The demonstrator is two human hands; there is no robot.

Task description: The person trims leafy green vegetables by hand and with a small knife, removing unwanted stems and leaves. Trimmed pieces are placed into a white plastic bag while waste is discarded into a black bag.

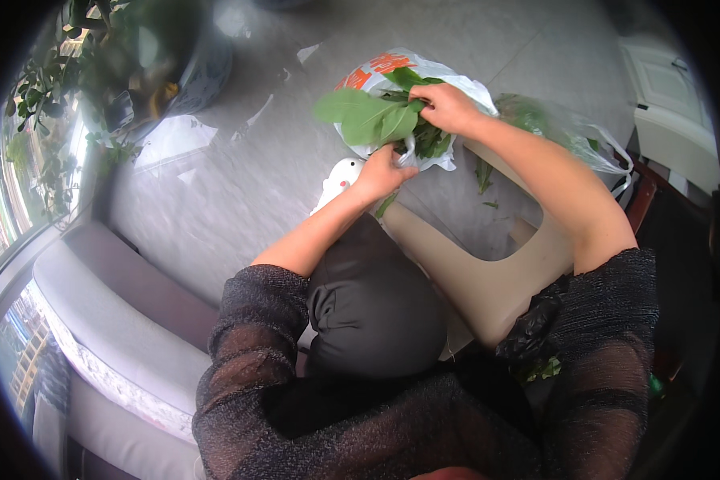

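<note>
A white plastic bag (471, 90) with orange print lies open on the floor, leafy greens (435, 141) inside and over it. My right hand (447, 108) has its fingers closed on the stems of a bunch of broad green leaves (372, 117), which spread to the left above the bag. At the bag's near edge is my left hand (387, 173), its fingertips against the white plastic near the handle. Whether these fingers pinch the plastic cannot be made out. Beside my left wrist is a white slipper (338, 180) with a small face on it.
A clear plastic bag (552, 126) with greens lies right of the white bag. A beige plastic stool or chair (486, 276) stands by my leg, loose leaves (483, 175) on the floor near it. Potted plants (54, 90) are at upper left, a grey cushioned seat (114, 318) at lower left.
</note>
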